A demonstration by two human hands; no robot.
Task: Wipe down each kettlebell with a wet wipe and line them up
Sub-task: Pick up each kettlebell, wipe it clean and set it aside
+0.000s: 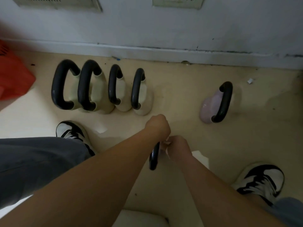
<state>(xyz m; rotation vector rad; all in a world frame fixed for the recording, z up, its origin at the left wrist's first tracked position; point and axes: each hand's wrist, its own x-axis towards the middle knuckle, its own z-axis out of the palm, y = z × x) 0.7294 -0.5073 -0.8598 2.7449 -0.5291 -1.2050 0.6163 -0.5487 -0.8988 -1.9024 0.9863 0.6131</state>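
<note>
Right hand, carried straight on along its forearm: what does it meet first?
Likely the left hand, fisted on the black kettlebell handle, just ahead of the right hand and its white wipe; beyond, the rightmost cream kettlebell. Depth unclear.

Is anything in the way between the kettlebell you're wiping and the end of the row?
Nothing visible. The floor between the held kettlebell and the row's last kettlebell is bare; the pink kettlebell stands off to the right.
</note>
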